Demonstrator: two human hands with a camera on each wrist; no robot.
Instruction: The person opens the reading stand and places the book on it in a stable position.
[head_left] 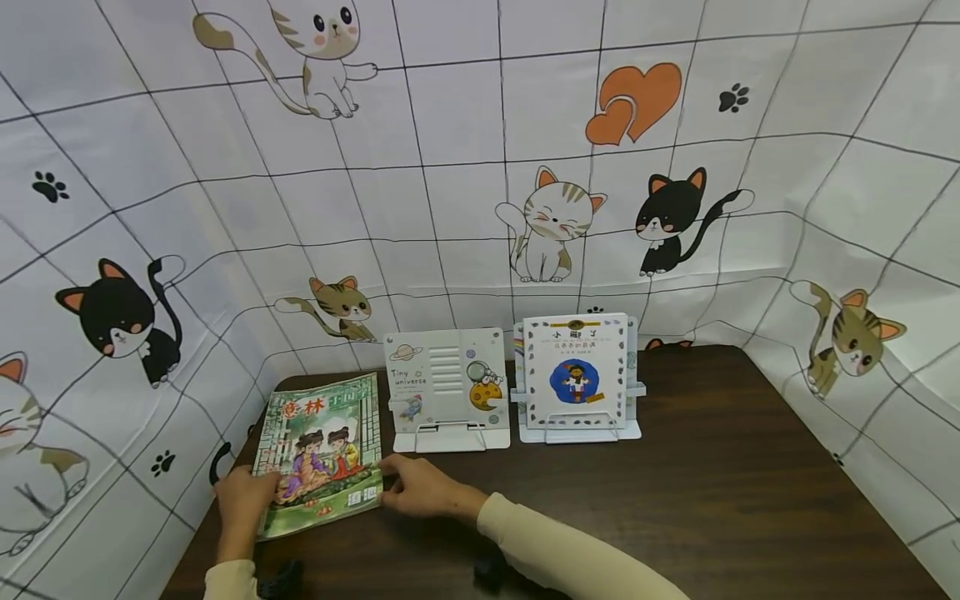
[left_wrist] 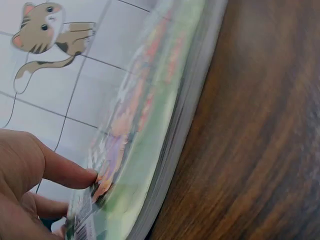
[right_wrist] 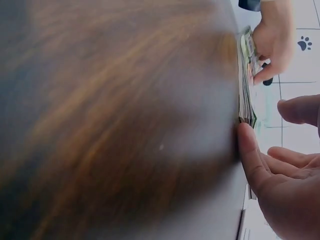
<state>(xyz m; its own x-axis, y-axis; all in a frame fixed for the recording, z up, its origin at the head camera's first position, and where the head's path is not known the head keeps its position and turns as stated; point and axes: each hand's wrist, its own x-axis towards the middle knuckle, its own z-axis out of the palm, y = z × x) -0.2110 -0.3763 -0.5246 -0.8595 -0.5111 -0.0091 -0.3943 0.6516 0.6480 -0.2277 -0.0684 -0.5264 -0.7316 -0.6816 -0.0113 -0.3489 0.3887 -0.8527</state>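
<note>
A magazine (head_left: pixel 322 454) with a green illustrated cover lies at the left of the dark wooden table, its edge thick and layered in the wrist views. My left hand (head_left: pixel 246 500) grips its left edge, the thumb (left_wrist: pixel 82 177) on the cover and the other fingers down at the side. At the opposite edge is my right hand (head_left: pixel 423 486). In the right wrist view one fairly straight finger (right_wrist: pixel 252 155) touches the magazine's corner (right_wrist: pixel 246 117), while the thumb (right_wrist: pixel 300 110) stands away from the cover.
Behind the magazine stands a white book stand (head_left: pixel 446 392) with space drawings. To its right, a second stand (head_left: pixel 581 435) holds a white picture book (head_left: pixel 576 367). A white cat-print cloth (head_left: pixel 450 208) surrounds the table (head_left: pixel 712 492) at the back and sides. Dark objects (head_left: pixel 281 577) sit near the front edge.
</note>
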